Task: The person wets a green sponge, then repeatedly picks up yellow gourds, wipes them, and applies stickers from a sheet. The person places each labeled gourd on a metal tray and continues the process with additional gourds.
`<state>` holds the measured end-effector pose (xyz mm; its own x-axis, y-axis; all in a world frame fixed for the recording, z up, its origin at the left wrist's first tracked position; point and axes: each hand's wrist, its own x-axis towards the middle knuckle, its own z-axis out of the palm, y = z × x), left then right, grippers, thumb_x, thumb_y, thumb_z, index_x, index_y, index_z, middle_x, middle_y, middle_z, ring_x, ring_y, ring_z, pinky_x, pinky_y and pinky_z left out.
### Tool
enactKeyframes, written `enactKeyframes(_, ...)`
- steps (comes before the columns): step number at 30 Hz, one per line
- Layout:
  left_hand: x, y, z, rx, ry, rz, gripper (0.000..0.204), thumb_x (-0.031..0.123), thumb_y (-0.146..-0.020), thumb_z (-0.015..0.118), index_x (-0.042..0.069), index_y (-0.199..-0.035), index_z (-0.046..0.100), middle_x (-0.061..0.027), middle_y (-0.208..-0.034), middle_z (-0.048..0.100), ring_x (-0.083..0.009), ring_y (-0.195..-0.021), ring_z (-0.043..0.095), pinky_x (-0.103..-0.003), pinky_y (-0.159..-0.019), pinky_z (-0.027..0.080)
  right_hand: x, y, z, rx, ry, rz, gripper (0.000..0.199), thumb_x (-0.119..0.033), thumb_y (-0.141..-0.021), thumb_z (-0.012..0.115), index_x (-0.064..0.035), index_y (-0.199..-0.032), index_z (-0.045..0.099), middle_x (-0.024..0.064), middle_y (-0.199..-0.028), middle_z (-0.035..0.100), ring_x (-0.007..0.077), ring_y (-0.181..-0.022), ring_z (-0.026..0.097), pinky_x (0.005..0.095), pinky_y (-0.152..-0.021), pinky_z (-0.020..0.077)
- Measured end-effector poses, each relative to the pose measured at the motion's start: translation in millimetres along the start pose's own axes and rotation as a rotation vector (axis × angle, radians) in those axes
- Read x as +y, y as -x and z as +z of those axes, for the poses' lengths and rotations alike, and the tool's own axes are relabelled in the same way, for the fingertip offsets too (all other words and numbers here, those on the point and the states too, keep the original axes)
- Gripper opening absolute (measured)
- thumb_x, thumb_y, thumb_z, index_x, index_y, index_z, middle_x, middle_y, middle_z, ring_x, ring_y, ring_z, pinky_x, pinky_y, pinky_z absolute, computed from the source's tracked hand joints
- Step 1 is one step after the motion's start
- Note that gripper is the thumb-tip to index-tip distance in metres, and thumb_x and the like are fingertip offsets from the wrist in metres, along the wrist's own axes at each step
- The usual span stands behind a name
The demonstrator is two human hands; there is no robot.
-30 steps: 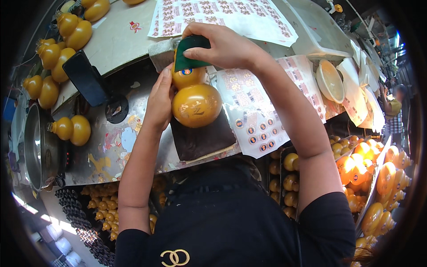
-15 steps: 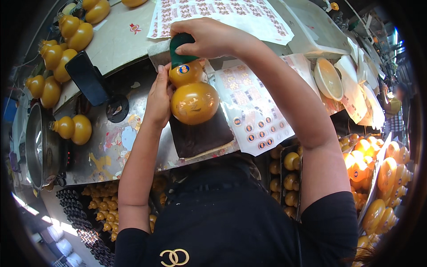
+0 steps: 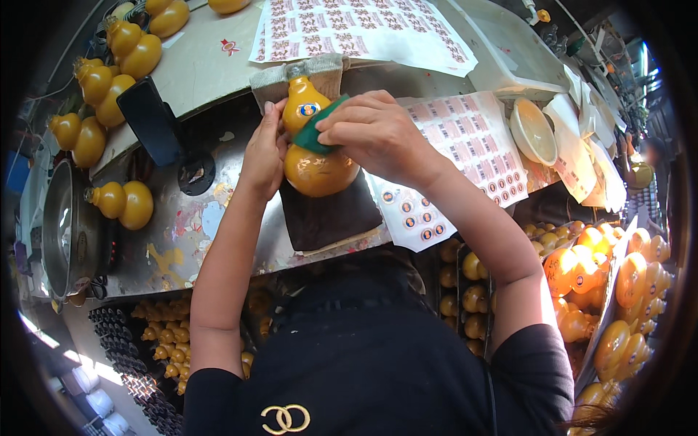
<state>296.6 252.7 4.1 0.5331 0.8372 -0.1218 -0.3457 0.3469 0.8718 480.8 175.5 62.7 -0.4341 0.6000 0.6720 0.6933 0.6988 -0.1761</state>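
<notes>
Gourd (image 3: 323,173), golden and glossy, lies on its side on the metal bench (image 3: 240,251), straight in front of the seated-looking worker, its big bulb by the far end of a dark pad (image 3: 331,221) and its neck over a folded grey cloth (image 3: 329,69). From where I stand, its long axis runs away from the person's body, the neck pointing to the far side of the bench and leaning slightly left, the round base facing back toward the chest. A round sticker (image 3: 308,110) faces up on the small bulb.

The right hand (image 3: 382,134) pinches a green scraper (image 3: 320,133) between thumb and fingers, its face laid across the waist, just below the sticker. The left hand (image 3: 263,154) cups the gourd's left flank; its fingertips go partly out of sight there, so I can't tell whether they close right round it.

I'd judge the step in hand to be smoothing a decal down onto the skin. The next move probably calls for even strokes that follow the curve, with the left hand bracing against any roll. A printed sheet (image 3: 469,149) with more round stickers lies just to the right.
</notes>
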Motion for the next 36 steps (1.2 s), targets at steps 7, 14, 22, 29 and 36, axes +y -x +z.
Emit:
enactKeyframes(7,9.5,-14.1,5.6,0.032,-0.219,-0.024,0.052,0.048,-0.099,0.042,0.001,-0.121,0.047,-0.0086,-0.106,0.061,-0.0133,-0.094,0.059,-0.029,-0.083,0.050,6.6,-11.7,-7.5,0.052,-0.152,0.134,0.024,0.001,-0.066,0.069,-0.0111,-0.085,0.062,0.0030,-0.086,0.064,0.0245,-0.088,0.062,0.0360,-0.076,0.0453)
enactKeyframes(14,27.0,-12.4,2.6,0.031,-0.180,-0.107,0.043,0.041,-0.098,0.050,0.001,-0.114,0.055,-0.0037,-0.098,0.061,-0.0096,-0.086,0.057,-0.025,-0.077,0.048,-2.1,20.8,-17.8,0.036,-0.252,0.271,0.029,0.002,-0.070,0.073,-0.0106,-0.095,0.067,0.0029,-0.098,0.069,0.0247,-0.093,0.064,0.0355,-0.085,0.0459)
enactKeyframes(22,91.2,38.2,24.1,-0.126,-0.637,0.282,0.026,0.026,-0.095,0.058,0.003,-0.107,0.064,-0.0035,-0.098,0.064,-0.0093,-0.091,0.058,-0.026,-0.084,0.047,-32.3,77.4,-14.9,0.433,-0.599,0.772,0.017,0.007,-0.080,0.068,-0.0017,-0.095,0.064,0.0068,-0.097,0.066,0.0108,-0.090,0.059,0.0236,-0.078,0.0451)
enactKeyframes(29,218.7,-45.5,20.6,0.216,-1.000,0.763,0.046,0.044,-0.089,0.063,-0.001,-0.100,0.064,-0.0097,-0.085,0.066,-0.0118,-0.079,0.062,-0.027,-0.070,0.048,-51.9,101.2,-6.4,0.549,-0.661,0.887,0.018,0.007,-0.080,0.068,-0.0010,-0.095,0.064,0.0077,-0.098,0.065,0.0117,-0.090,0.058,0.0258,-0.081,0.0455)
enactKeyframes(36,215.6,-178.7,-44.2,0.436,-1.312,0.704,0.049,0.045,-0.088,0.061,-0.002,-0.102,0.064,-0.0229,-0.094,0.067,-0.0357,-0.087,0.065,-0.042,-0.077,0.049,-50.2,106.2,7.6,0.460,-0.545,0.904,0.017,0.004,-0.080,0.069,-0.0005,-0.096,0.065,0.0089,-0.094,0.066,0.0123,-0.082,0.059,0.0254,-0.072,0.0487)
